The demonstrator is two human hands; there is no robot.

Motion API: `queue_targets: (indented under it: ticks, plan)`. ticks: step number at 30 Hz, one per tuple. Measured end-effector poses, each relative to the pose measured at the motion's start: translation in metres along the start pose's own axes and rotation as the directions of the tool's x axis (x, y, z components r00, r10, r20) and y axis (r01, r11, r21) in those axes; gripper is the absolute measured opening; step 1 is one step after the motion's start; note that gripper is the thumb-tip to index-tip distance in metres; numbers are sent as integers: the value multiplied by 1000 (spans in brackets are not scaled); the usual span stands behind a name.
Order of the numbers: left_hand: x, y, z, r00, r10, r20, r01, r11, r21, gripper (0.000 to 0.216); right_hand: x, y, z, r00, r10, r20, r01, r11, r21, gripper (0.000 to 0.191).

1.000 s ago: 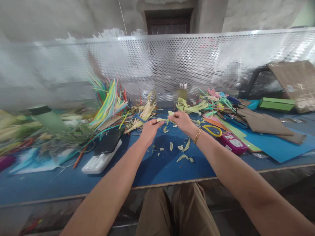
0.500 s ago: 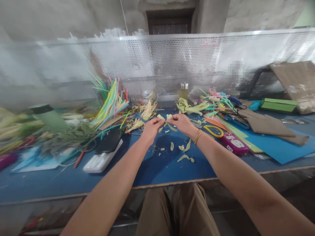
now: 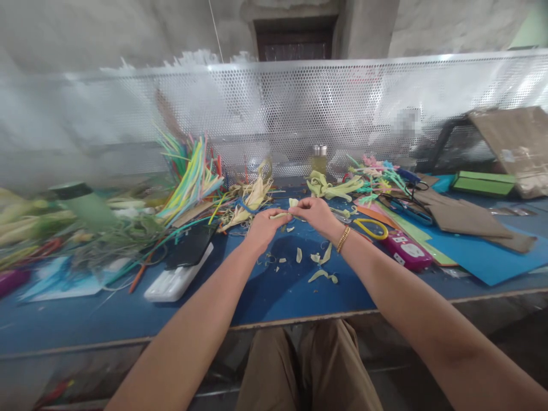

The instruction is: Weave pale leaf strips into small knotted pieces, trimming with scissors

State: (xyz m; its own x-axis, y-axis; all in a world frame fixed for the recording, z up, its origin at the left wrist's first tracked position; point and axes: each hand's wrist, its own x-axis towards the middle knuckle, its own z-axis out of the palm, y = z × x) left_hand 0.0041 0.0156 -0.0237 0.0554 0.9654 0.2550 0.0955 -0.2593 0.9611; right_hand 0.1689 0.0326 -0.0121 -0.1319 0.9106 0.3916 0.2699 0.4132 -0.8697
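My left hand and my right hand meet over the middle of the blue table. Between their pinched fingertips is a pale green corn husk strip, its upper end sticking up by the right fingers. A strip also lies along the left fingertips; whether it is the same piece I cannot tell. Below the hands several husk scraps are scattered. Behind the left hand lies a dried husk bundle. Beyond the right hand is a bunch of green husks. A gold bracelet circles my right wrist.
Left stand a phone on a white box, colourful pipe cleaners and a green bottle. Right lie yellow-handled scissors, a magenta case, coloured paper and cardboard. A perforated metal screen rises behind.
My left fingers have turned and flattened along the husk, closer to the right fingertips. The piece that stuck up by the left hand now lies nearly level. My right hand has barely moved.
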Motion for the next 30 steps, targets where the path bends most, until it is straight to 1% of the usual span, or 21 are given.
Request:
queue_targets:
  ticks: [2,4,6,9,11,14,17,20,22,24,26,30]
  plan:
    - [-1,1,0,1000,14,-5,-14,999,32,26,1,2,0,1000,27,13,-27,1000,0,35]
    - [0,0,1,1000,-9,1,9,1000,18,29,1,3,0,998,47,38,-48,999,1,38]
    - [0,-1,1,997,-66,32,68,997,-45,32,1,4,-1,997,62,47,-62,998,4,40]
    - [2,-4,1,982,-167,89,180,970,-163,35,2,5,-2,998,63,13,-63,998,-20,43]
    - [3,-6,0,974,-194,113,213,957,-196,36,2,5,-3,999,52,-7,-52,998,-31,44]
    - [4,-8,0,980,-161,114,178,970,-167,35,2,5,-2,1000,22,-5,-22,1000,10,47]
    - [3,-8,1,991,-112,71,120,985,-128,31,2,3,0,999,16,32,-18,998,65,49]
    - [3,-6,1,999,-24,26,25,997,-70,24,0,1,1,998,38,53,-43,993,109,46]
    - [3,-5,0,999,43,12,-43,999,-22,21,0,1,1,997,49,52,-56,990,130,44]
    - [3,-4,0,997,82,7,-82,996,17,19,0,2,2,997,56,50,-62,989,134,42]
    - [3,-4,-1,996,84,6,-84,996,40,18,1,5,2,997,58,47,-62,992,110,40]
    - [4,-6,-2,1000,18,19,-18,1000,25,23,4,11,1,998,53,26,-54,998,16,40]
